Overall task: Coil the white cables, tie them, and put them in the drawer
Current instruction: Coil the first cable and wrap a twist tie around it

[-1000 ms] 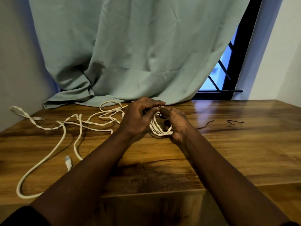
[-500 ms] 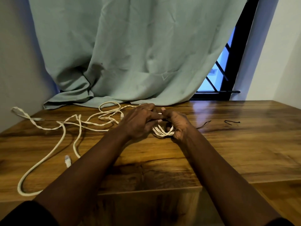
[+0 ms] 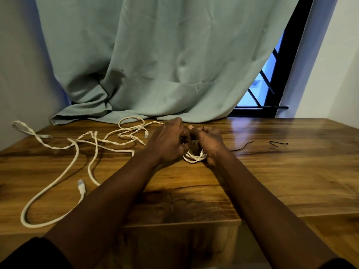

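Checking the head view first: what do the hands hold? (Clerk)

Both hands are at the middle of the wooden table (image 3: 291,171), close together, knuckles nearly touching. The left hand (image 3: 169,142) and the right hand (image 3: 209,141) each have their fingers curled in tight on a coiled white cable (image 3: 194,157). Its lower loops hang out between them, down at the tabletop. A thin dark strand shows in the gap between the hands. Whether either hand pinches it, I cannot tell. (Inspector)

And the other cabling? (Clerk)

Loose white cables (image 3: 77,152) lie uncoiled over the left part of the table, crossing one another. Their far loops run up close behind the left hand. One long bend curves toward the near edge, and a connector plug (image 3: 81,186) lies just beside the left forearm. (Inspector)

Anything on the right side? (Clerk)

One black tie (image 3: 242,147) lies flat on the wood just beside the right wrist. A second black tie (image 3: 279,143) lies farther right, apart from it. Neither hand touches them. A pale green curtain (image 3: 165,65) drapes onto the table's far edge, with a window (image 3: 262,88) showing to its right. (Inspector)
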